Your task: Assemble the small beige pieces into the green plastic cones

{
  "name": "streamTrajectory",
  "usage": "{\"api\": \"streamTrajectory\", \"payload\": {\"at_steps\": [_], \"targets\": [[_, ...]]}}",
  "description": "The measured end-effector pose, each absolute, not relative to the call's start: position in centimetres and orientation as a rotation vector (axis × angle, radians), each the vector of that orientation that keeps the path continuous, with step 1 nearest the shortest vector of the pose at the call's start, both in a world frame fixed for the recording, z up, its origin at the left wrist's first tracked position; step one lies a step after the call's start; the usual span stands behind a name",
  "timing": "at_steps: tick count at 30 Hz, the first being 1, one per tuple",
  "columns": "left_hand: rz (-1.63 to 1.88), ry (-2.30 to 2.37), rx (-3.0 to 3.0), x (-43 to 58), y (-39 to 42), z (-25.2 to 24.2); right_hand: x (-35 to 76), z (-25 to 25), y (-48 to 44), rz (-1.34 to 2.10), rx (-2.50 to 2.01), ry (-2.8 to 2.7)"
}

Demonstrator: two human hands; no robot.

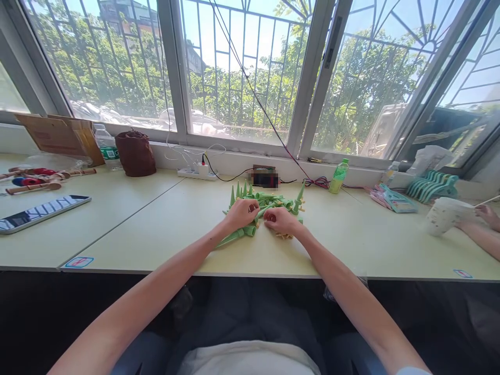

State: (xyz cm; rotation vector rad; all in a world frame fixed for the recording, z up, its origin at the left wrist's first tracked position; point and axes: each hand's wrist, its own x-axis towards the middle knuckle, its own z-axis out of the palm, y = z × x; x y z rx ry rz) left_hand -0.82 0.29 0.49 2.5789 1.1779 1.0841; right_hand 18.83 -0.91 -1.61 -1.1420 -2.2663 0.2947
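Note:
Both hands meet over a pile of green cone-shaped plastic pieces (273,200) at the middle of the table. My left hand (241,213) is closed, its fingers curled in a pinch at the pile's left side. Facing it, my right hand (282,220) is also closed, thumb and fingertips together. Whatever the fingertips hold is too small to make out. Several pointed green cones (238,191) stand upright behind my left hand, and one taller cone (299,198) stands right of the pile. A long green piece (231,238) lies beneath my left wrist. Small tan pieces (284,236) lie under my right hand.
A phone (45,212), a brown bag (135,153) and a water bottle (107,148) are on the left. A power strip (197,173) and a green bottle (339,177) stand by the window. At right, another person's hand (488,216) is beside a white roll (449,214) and green hangers (433,186).

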Motion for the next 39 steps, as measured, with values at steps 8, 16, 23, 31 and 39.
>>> {"api": "streamTrajectory", "payload": {"at_steps": [8, 16, 23, 31, 39], "targets": [[0.894, 1.247, 2.642, -1.07, 0.17, 0.49, 18.64, -1.18, -1.39, 0.265, -1.143, -2.272], [0.780, 1.273, 2.678, -1.06, -0.08, 0.56, 18.47, -0.88, -1.63, 0.297, -1.157, -2.278], [0.755, 1.280, 2.687, -0.99, -0.03, 0.57, 18.51, -0.88, -1.69, 0.313, -1.142, -2.256], [0.899, 1.233, 2.606, -0.77, -0.32, 0.74, 18.60, -1.05, -1.34, 0.302, -1.088, -2.179], [1.087, 1.379, 2.587, -0.87, -0.34, 1.23, 18.67, -1.12, -1.40, 0.312, -1.129, -2.221]]}}
